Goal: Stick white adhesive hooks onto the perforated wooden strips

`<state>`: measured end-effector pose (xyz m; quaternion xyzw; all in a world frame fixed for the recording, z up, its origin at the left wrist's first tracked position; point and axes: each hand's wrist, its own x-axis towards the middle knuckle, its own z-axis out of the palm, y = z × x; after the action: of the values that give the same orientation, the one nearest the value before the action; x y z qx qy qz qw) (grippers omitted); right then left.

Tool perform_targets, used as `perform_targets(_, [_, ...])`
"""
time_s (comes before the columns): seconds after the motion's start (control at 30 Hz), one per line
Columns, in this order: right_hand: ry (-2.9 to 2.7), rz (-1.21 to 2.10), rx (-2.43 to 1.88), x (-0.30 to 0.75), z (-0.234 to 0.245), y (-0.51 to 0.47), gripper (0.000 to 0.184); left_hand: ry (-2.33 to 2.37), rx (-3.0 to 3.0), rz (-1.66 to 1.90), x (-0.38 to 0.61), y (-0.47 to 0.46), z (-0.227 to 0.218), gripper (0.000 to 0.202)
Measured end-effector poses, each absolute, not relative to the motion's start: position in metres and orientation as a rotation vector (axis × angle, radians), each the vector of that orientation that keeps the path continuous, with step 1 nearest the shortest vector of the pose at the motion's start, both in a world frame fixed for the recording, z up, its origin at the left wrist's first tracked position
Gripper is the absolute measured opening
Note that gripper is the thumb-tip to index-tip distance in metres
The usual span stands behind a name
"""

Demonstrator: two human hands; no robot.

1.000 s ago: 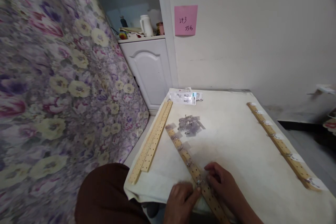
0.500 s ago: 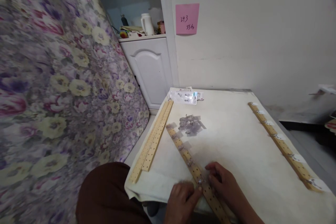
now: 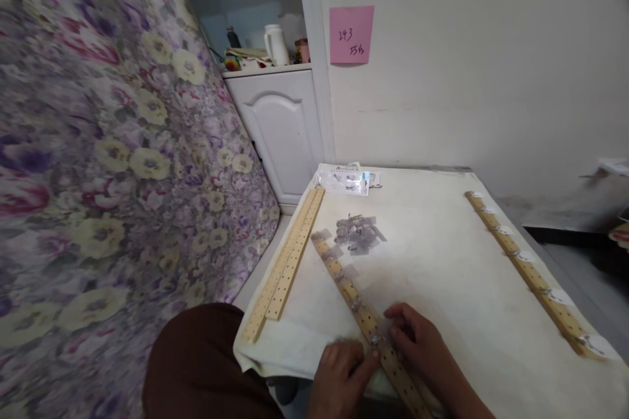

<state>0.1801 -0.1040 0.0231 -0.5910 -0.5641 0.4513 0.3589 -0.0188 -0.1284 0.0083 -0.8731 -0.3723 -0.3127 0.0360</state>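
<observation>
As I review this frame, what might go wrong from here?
The strip might swivel if pushed: the left hand has just its thumb on it, while the right hand is curled alongside. Its far end could then knock the nearby pile of small pieces. The pale strips lie close to the table's left edge, so a bump might tip them off.

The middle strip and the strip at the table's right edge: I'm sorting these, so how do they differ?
The left hand touches the middle strip; no hand touches the right-edge strip. The middle strip is bare past its nearest clip; the right-edge strip has an end clip at its near end. The right-edge strip has bright white tags; the middle strip's look dull grey. Both are tan.
</observation>
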Motion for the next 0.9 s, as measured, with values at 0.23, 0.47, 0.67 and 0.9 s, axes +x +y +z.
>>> perform_targets(0.23, [-1.526, 1.094, -1.57, 0.179, 0.028, -0.104, 0.021, -1.091, -2.667, -0.99, -0.018, -0.127, 0.012, 0.024])
perform_targets(0.47, [-1.558, 1.094, -1.591, 0.176, 0.029, -0.107, 0.027, -1.126, -2.687, -0.949, -0.019, -0.127, 0.012, 0.022])
perform_targets(0.67, [-1.57, 1.133, -1.552, 0.176, 0.03, -0.108, 0.031, -1.163, -2.699, -0.922, -0.019, -0.128, 0.015, 0.022])
perform_targets(0.9, [-1.579, 1.127, -1.559, 0.177, 0.03, -0.108, 0.028, -1.199, -2.703, -0.897, -0.018, -0.129, 0.019, 0.019])
